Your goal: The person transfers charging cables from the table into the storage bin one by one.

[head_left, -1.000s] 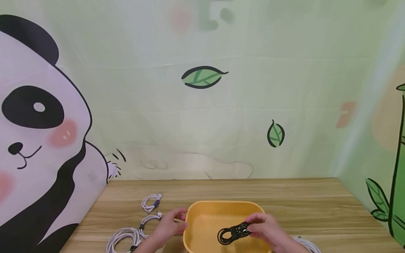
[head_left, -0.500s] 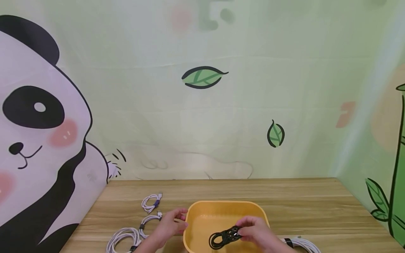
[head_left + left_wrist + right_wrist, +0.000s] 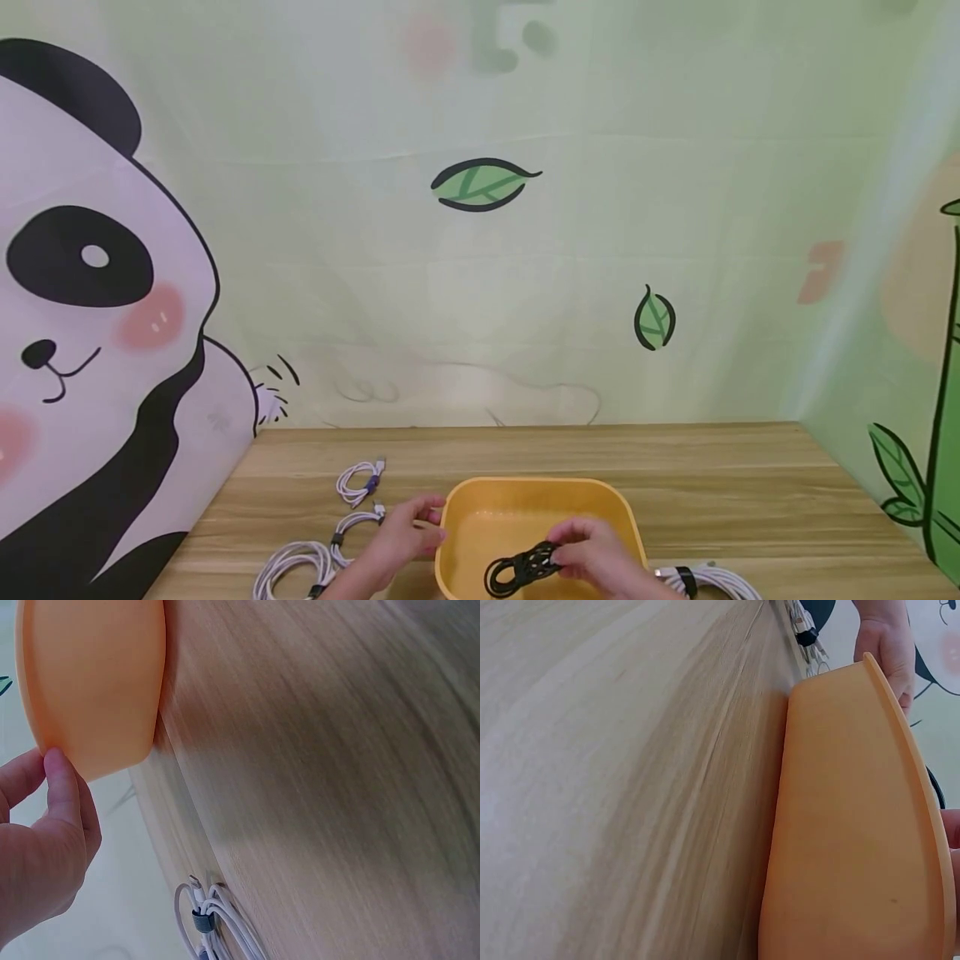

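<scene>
A coiled black cable (image 3: 522,568) hangs over the inside of the yellow plastic bin (image 3: 630,517). My right hand (image 3: 600,560) pinches one end of the bundle between thumb and fingers. At the bin's left side, my left hand (image 3: 408,530) holds the rim with thumb and fingertips. The left wrist view shows that thumb (image 3: 61,784) against the outer wall just below the rim. In the right wrist view the bin's wall hides most of the cable and of the right hand.
Several bundled white cables lie left of the bin: a small one (image 3: 352,483) at the back, a second (image 3: 339,533), and a larger coil (image 3: 273,562). Another white cable coil (image 3: 723,579) lies right of the bin on the wooden table (image 3: 712,483). A printed cloth backdrop (image 3: 525,292) stands behind.
My right hand has moved left and slightly toward me with the black cable, further over the bin. More of the white coil at right shows. The left hand has stayed at the rim.
</scene>
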`<state>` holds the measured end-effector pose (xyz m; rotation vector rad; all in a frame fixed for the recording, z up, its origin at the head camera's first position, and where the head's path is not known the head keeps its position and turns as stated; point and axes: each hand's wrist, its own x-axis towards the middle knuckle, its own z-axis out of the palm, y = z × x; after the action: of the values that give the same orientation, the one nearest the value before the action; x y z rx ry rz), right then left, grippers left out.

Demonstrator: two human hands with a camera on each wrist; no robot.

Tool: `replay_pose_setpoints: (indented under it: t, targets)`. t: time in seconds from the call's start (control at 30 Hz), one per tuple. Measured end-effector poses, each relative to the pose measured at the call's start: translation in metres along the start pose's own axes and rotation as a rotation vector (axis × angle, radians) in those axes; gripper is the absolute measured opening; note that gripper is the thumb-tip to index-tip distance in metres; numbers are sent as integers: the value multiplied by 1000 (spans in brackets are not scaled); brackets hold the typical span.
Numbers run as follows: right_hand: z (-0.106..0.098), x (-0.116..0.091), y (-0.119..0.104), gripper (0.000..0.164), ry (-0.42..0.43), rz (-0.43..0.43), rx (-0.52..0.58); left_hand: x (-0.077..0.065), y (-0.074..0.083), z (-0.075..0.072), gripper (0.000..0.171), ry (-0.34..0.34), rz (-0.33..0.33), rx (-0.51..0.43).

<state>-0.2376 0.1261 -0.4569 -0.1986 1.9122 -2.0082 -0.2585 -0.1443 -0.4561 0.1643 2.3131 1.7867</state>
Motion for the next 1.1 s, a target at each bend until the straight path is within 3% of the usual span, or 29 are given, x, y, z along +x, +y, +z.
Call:
replay_pose_setpoints:
  t: [1.1]
  targets:
    - [31,20,13,25,4,17,-103,0,-1,0,46,3,-3,7]
